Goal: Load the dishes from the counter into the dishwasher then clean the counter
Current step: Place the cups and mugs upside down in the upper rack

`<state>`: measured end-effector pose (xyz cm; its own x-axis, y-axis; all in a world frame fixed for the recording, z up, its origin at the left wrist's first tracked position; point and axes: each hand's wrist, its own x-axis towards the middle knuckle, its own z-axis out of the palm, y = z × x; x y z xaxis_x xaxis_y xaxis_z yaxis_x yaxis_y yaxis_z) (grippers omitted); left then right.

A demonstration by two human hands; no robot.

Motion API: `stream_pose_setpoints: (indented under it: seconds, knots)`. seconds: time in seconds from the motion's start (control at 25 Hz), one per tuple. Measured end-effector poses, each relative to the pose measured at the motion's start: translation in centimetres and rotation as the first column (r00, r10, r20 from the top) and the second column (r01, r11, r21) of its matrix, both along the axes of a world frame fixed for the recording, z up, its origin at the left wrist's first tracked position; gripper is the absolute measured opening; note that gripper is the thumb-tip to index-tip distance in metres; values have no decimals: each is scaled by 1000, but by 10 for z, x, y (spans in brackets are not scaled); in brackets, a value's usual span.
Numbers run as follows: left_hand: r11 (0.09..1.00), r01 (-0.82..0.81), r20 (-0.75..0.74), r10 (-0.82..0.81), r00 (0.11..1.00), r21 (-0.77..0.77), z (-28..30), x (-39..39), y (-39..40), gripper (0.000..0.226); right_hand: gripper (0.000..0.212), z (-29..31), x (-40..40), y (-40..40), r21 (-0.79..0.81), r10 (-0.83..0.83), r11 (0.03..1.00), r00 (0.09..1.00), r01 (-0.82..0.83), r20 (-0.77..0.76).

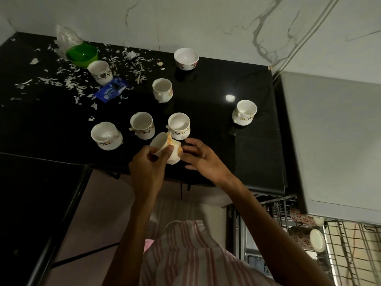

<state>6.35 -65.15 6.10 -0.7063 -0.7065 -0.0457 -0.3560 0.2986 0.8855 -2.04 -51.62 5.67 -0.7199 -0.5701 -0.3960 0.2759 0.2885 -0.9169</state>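
My left hand [147,168] grips a white cup with orange flowers [167,147], tilted on its side above the front edge of the black counter [216,124]. My right hand [203,156] is next to the cup with its fingers spread and relaxed, fingertips at the cup's base. Several white cups stand on the counter: one right behind the held cup [179,125], one further left [142,125], one at the far left [106,136]. A white bowl [186,58] sits at the back. The dishwasher rack [340,240] at the lower right holds two patterned cups lying on their sides.
A green bowl [82,54], a clear plastic bag [67,36], a blue Oreo wrapper [112,89] and scattered white peel scraps [70,81] cover the counter's back left. The grey dishwasher top [334,137] borders the counter on the right. A marble wall stands behind.
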Motion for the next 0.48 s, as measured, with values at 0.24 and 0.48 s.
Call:
stream_pose_setpoints:
  seconds: [0.24,0.48]
  knots:
    - [984,73,-27,-70,997,160,7,-4,19,27,53,-5,22,8,-345,-122,916,961,206,250]
    - [962,254,-34,-252,967,99,10,-20,23,31,47,-4,20,18,-441,-219,761,828,476,516]
